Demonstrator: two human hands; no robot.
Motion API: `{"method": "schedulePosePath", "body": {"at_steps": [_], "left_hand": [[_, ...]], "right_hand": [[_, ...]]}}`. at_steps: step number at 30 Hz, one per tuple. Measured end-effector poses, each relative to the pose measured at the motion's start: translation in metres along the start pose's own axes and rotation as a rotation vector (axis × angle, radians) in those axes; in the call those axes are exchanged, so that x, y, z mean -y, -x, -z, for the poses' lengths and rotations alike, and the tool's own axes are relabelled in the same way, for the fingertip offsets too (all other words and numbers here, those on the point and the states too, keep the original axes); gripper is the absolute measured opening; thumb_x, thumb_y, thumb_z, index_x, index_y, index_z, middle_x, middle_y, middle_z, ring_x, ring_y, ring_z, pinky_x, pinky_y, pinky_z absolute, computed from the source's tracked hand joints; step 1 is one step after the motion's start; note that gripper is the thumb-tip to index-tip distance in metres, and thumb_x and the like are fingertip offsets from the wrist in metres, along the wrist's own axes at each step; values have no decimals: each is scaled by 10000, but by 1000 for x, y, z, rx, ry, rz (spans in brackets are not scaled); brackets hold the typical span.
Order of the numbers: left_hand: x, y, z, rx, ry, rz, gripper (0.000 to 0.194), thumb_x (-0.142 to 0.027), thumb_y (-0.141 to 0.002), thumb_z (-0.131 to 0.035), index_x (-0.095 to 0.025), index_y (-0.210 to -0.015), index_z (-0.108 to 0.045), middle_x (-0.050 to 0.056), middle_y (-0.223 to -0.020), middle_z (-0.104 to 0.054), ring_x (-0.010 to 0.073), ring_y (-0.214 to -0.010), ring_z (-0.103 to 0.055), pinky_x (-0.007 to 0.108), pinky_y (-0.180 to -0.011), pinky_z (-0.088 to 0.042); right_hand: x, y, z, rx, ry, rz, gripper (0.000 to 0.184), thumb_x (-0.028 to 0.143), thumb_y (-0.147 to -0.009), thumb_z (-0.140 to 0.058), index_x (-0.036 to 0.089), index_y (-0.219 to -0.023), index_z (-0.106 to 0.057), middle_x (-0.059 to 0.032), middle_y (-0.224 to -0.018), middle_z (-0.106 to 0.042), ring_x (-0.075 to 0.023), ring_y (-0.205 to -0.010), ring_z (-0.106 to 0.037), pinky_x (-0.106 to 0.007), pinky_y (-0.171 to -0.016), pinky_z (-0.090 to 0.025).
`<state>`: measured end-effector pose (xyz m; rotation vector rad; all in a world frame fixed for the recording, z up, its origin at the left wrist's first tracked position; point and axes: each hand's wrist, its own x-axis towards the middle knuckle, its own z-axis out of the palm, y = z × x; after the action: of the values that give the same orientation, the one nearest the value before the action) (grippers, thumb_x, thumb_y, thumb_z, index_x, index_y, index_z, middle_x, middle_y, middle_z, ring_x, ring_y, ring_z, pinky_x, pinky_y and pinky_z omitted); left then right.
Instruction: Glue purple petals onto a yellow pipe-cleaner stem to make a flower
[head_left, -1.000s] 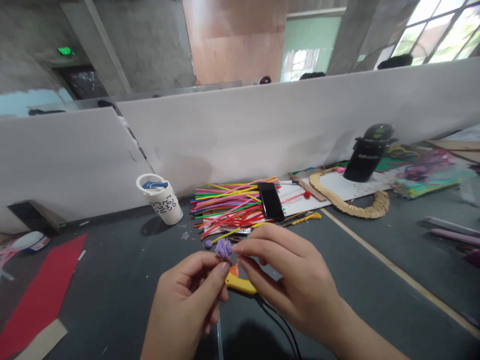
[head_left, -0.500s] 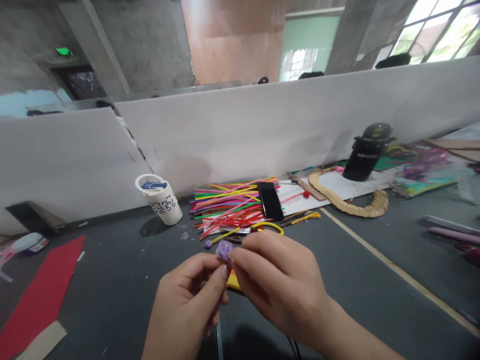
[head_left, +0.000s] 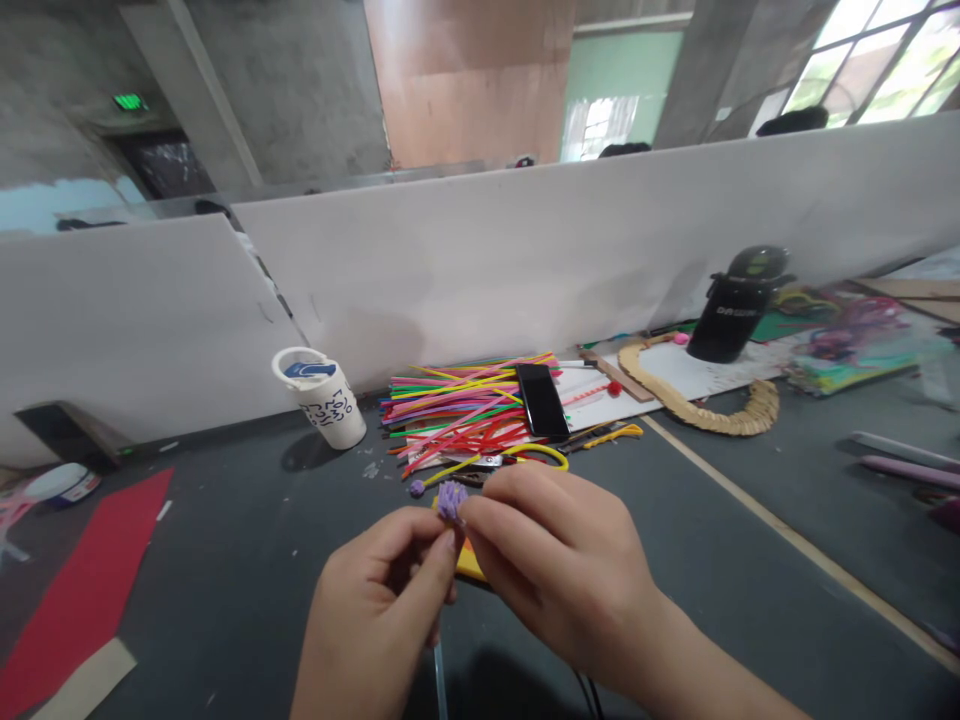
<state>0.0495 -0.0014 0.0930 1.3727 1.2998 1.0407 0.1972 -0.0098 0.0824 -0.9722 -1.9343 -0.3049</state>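
A small purple fringed piece (head_left: 451, 500), like a flower head, is pinched between the fingertips of both hands above the dark table. My left hand (head_left: 379, 590) grips it from below and left, thumb against forefinger. From the right, my right hand (head_left: 559, 560) closes its fingertips on its edge. Partly hidden behind the hands lies a yellow object (head_left: 470, 565) on the table. Just beyond is a yellow stem with a small purple ball (head_left: 418, 488) at its end. A thin pale strip (head_left: 440, 680) shows below my left hand.
Colourful pipe cleaners or strips (head_left: 450, 405) lie in a pile under a black phone (head_left: 543, 400). A white cup (head_left: 322, 400) stands left, a black bottle (head_left: 731, 310) right, near a curved tan strip (head_left: 697, 415). Red paper (head_left: 97, 590) lies at left. A white partition (head_left: 525, 260) runs behind.
The hands and the purple piece stay almost in place, with only a very slight shift of the fingers. The whole view has drifted a little.
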Motion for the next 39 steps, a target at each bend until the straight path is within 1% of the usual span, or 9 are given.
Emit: {"method": "schedulePosePath", "body": {"at_steps": [5,12,17,20,23,26,30,34,39], "left_hand": [[1,0,1,7,-39,-29,186,-349,-740,-647,-215,-614,-678,-69,-464,-518,70,-371,-392,193,-364,-264],[5,-2,3,-1,-166,-135,180,-330,-765,-629,-229,-632,-697,-61,-478,-531,92,-397,-416,203,-380,-300],[6,-3,2,12,-149,-126,179,-333,-757,-641,-220,-629,-695,-54,-479,-535,90,-391,-413,198,-366,-295],[3,-2,1,16,-54,-51,185,-345,-736,-655,-205,-616,-670,-57,-466,-528,70,-372,-410,174,-360,-286],[-2,-3,0,34,62,96,212,-373,-696,-680,-188,-603,-636,-59,-440,-531,50,-327,-397,142,-325,-252],[-6,-3,1,44,105,185,243,-386,-662,-709,-180,-582,-607,-54,-411,-536,39,-296,-374,125,-297,-239],[-7,-4,1,50,124,176,239,-377,-660,-713,-175,-591,-605,-55,-411,-534,35,-293,-377,121,-297,-258],[-3,-2,-1,56,129,150,219,-366,-676,-706,-174,-606,-626,-58,-423,-526,36,-306,-386,122,-314,-250],[-2,0,-3,42,112,101,200,-347,-682,-704,-176,-593,-651,-55,-440,-522,38,-338,-399,134,-351,-258]], "right_hand": [[0,0,0,7,27,-7,164,86,-894,-540,93,-850,-698,-71,-729,-633,-166,-611,-494,-287,-540,-383],[1,1,0,15,33,-27,164,95,-908,-526,91,-896,-690,-66,-750,-629,-165,-630,-497,-285,-550,-376],[2,1,-2,16,16,-46,162,78,-897,-530,92,-869,-689,-72,-748,-628,-168,-634,-502,-286,-544,-382],[3,-1,0,36,-93,-116,148,84,-902,-535,109,-880,-679,-68,-784,-643,-158,-657,-532,-271,-565,-416],[2,-4,4,13,-312,-269,106,97,-878,-567,145,-913,-654,-19,-788,-632,-117,-660,-556,-218,-583,-450],[2,-7,7,-32,-411,-421,160,77,-803,-592,171,-924,-638,14,-792,-614,-94,-641,-549,-190,-590,-466],[4,-8,3,59,-498,-551,295,63,-731,-618,190,-996,-638,11,-875,-652,-108,-705,-580,-221,-670,-500],[6,-6,-3,50,-566,-607,250,48,-737,-596,196,-931,-650,20,-846,-673,-115,-732,-609,-226,-687,-505],[5,-7,-3,31,-568,-595,224,38,-741,-599,179,-901,-664,17,-815,-688,-109,-712,-621,-214,-681,-511]]}}
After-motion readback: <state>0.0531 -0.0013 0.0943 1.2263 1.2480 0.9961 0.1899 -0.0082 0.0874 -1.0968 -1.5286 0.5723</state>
